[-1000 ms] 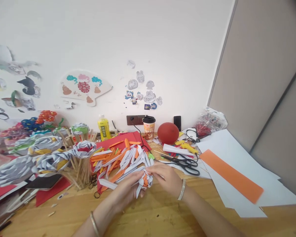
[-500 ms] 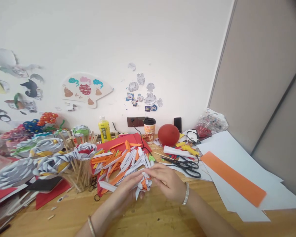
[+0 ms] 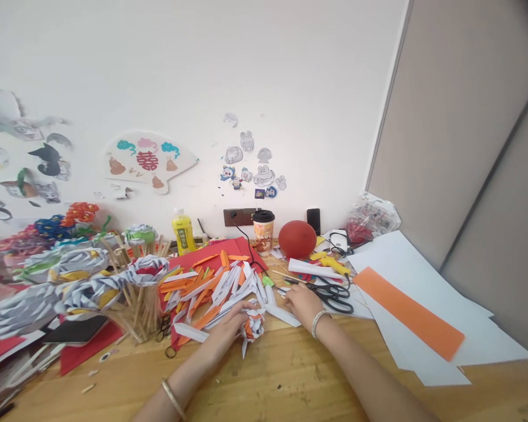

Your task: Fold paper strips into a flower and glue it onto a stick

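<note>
My left hand [image 3: 229,328] is closed around a small white-and-orange folded-paper flower [image 3: 254,326], just above the wooden table; my fingers hide part of it. A white pointed tip hangs down from the flower. My right hand [image 3: 305,306] is apart from it, low at the table beside the blades of black-handled scissors [image 3: 332,293]. Its fingers are bent together, and whatever lies under the fingertips is hidden. A folded white paper strip [image 3: 282,315] lies between both hands. Behind my left hand spreads a pile of white and orange folded strips [image 3: 215,287].
Paper roses [image 3: 92,290] on sticks crowd the left. At the back stand a yellow bottle [image 3: 184,233], a lidded cup [image 3: 263,234] and a red balloon [image 3: 297,239]. A yellow glue gun [image 3: 334,264] lies near white sheets [image 3: 422,305] and an orange strip [image 3: 407,310].
My right hand has left the paper flower and moved right, toward the scissors. My left hand still holds the flower. The view has shifted slightly.
</note>
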`<state>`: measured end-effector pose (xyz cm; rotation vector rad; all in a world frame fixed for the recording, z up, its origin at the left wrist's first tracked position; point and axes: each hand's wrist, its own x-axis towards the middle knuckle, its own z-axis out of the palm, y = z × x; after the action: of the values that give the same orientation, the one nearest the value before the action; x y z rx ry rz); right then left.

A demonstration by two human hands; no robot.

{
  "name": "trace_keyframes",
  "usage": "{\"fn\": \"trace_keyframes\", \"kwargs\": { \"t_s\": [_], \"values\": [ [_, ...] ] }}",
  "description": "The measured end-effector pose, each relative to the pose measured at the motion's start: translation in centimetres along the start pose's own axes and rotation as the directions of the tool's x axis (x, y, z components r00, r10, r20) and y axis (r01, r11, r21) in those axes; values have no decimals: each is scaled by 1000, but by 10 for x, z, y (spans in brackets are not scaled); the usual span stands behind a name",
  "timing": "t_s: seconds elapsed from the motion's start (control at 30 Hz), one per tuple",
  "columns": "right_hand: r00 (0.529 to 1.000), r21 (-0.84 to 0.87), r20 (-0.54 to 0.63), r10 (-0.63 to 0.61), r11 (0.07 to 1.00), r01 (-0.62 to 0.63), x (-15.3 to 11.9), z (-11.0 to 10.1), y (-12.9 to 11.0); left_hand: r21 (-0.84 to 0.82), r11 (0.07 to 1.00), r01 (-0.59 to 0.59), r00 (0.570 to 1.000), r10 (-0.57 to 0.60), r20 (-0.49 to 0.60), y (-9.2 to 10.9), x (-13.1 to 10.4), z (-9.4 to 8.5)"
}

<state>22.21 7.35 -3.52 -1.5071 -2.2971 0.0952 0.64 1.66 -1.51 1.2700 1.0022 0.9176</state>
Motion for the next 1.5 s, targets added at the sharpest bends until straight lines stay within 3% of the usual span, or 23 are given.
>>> {"fn": "trace_keyframes", "kwargs": {
  "t_s": [0.13,0.23,0.33,0.4,0.73,0.93,1.07,1.3,1.5],
  "values": [
    [1000,-6,-6,26,1000,-26,0,2,-3,15,1000,22,1000,-22,-1,8,-1,5],
    [999,44,-39,-24,999,26,-5,-6,-16,52,998,19,999,-16,-47,14,-3,8],
    [958,265,-191,-215,928,261,-13,-14,-39,120,993,-20,997,29,-70,11,-1,8],
    [914,315,-250,-319,866,388,-17,-15,-51,170,983,-66,995,77,-56,7,2,6],
    [826,66,-276,-491,848,526,-18,-10,-56,295,934,-200,975,220,-35,-1,8,4],
    [811,-101,-247,-530,847,522,-16,-13,-60,385,898,-212,970,240,-26,1,8,5],
    [829,-46,-241,-504,860,509,-16,-12,-60,390,895,-217,969,244,-21,2,8,5],
    [940,245,-74,-332,908,340,-16,-14,-63,506,846,-167,981,192,1,4,11,-4],
    [960,389,-3,-281,884,260,-15,-14,-67,612,777,-144,983,185,-4,20,5,-2]
  ]
}}
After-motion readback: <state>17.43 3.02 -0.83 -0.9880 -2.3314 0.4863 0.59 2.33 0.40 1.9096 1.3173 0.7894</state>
